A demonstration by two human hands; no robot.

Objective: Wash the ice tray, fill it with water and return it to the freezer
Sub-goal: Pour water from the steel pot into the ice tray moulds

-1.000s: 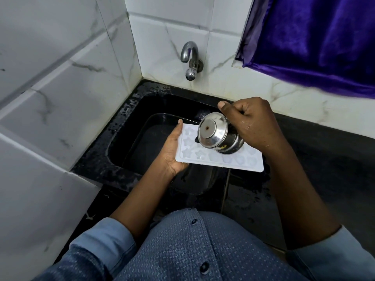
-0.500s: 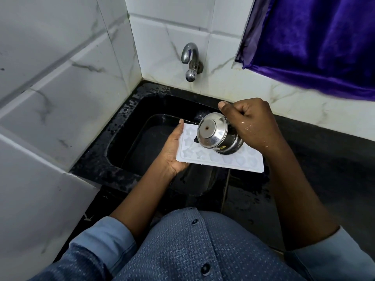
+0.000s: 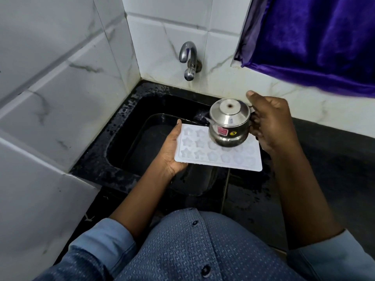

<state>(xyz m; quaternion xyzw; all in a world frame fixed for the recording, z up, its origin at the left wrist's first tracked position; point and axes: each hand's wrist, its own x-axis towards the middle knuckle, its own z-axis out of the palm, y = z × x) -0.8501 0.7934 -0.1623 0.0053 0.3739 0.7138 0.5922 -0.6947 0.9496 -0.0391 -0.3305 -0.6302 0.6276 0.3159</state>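
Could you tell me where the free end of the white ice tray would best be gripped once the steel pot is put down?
Probably the bare right short edge of the ice tray, from the right side, thumb on the flat rim and fingers beneath. The left hand already holds the opposite edge, and the tray lies level over the sink. The right hand holds the steel pot.

A home kitchen corner: black stone sink (image 3: 129, 126), wall tap (image 3: 189, 61), marbled white tiles (image 3: 60, 78).
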